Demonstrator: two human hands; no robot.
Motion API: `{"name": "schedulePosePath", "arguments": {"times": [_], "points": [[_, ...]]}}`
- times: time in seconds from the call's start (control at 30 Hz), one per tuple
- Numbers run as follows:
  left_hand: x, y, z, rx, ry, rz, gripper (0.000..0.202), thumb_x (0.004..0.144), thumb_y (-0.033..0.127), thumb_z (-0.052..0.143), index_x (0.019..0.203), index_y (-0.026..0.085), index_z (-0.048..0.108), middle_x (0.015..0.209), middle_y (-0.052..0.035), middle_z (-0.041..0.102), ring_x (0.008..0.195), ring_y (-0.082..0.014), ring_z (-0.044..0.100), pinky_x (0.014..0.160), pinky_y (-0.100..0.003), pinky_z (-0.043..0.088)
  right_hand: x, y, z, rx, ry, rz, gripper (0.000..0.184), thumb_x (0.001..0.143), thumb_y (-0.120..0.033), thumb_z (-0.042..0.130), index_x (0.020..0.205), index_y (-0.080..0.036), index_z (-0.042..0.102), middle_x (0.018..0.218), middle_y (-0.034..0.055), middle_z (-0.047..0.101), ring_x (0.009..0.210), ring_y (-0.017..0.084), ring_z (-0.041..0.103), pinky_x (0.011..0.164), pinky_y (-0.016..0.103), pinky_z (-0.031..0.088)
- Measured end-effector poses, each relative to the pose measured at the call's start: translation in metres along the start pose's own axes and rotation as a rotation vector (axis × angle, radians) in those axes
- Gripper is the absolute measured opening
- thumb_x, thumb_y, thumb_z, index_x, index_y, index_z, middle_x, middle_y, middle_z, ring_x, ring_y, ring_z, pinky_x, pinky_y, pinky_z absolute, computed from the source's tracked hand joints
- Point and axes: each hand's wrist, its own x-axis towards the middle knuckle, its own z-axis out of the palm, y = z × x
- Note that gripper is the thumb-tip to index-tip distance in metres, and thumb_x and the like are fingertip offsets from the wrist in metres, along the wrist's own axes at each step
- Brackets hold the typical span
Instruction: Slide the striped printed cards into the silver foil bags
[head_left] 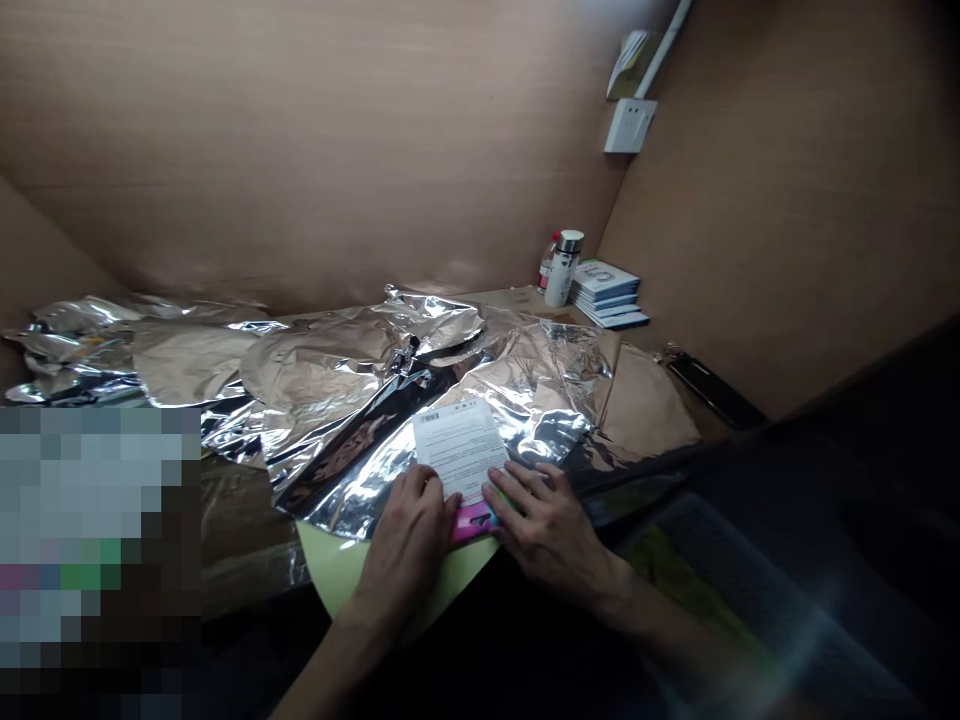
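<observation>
A flat packet (461, 450) with a white printed back, a barcode and a pink end with a hang hole lies before me. It rests on crumpled silver foil (375, 490), and a pale yellow sheet (330, 570) sticks out below. My left hand (411, 520) has its fingers curled in at the packet's lower left edge, its thumb by the pink end. On the other side, my right hand (541, 520) lies with fingers stretched and slightly spread over the lower right edge. What is under both palms is hidden.
Shiny foil spreads across the table. At the back right stand a white flask (562, 275), a red-capped bottle (545, 272) and a stack of booklets (606, 295). A dark phone-like slab (712, 388) lies by the right wall, below a power socket (630, 126).
</observation>
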Motion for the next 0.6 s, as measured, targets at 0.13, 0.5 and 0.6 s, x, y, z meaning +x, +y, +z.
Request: {"name": "schedulePosePath", "arguments": {"times": [0.13, 0.5, 0.6], "points": [[0.000, -0.007, 0.000, 0.026, -0.051, 0.119, 0.033, 0.103, 0.033, 0.053, 0.132, 0.020, 0.062, 0.149, -0.0151, 0.059, 0.138, -0.0405, 0.052, 0.108, -0.060, 0.049, -0.003, 0.004, 0.002, -0.056, -0.021, -0.074, 0.050, 0.107, -0.029, 0.051, 0.156, -0.021, 0.047, 0.161, 0.0142, 0.046, 0.149, 0.036, 0.041, 0.121, 0.063, 0.024], [0.061, -0.015, -0.001, 0.010, -0.228, 0.128, 0.045, 0.108, 0.040, 0.039, 0.145, 0.023, 0.055, 0.163, -0.0131, 0.045, 0.153, -0.0354, 0.037, 0.119, -0.056, 0.037, 0.031, 0.047, -0.003, -0.101, 0.017, -0.296, 0.042, 0.102, -0.008, 0.049, 0.140, -0.018, 0.066, 0.138, 0.0152, 0.068, 0.133, 0.033, 0.060, 0.108, 0.054, 0.049], [0.075, -0.029, -0.003, -0.010, -0.229, 0.150, 0.051, 0.107, 0.045, 0.038, 0.150, 0.023, 0.052, 0.165, -0.0140, 0.042, 0.154, -0.0378, 0.035, 0.119, -0.061, 0.033, 0.046, 0.045, -0.013, -0.112, -0.005, -0.308, 0.040, 0.102, -0.010, 0.052, 0.140, -0.015, 0.065, 0.143, 0.0158, 0.065, 0.138, 0.032, 0.056, 0.113, 0.053, 0.046]]}}
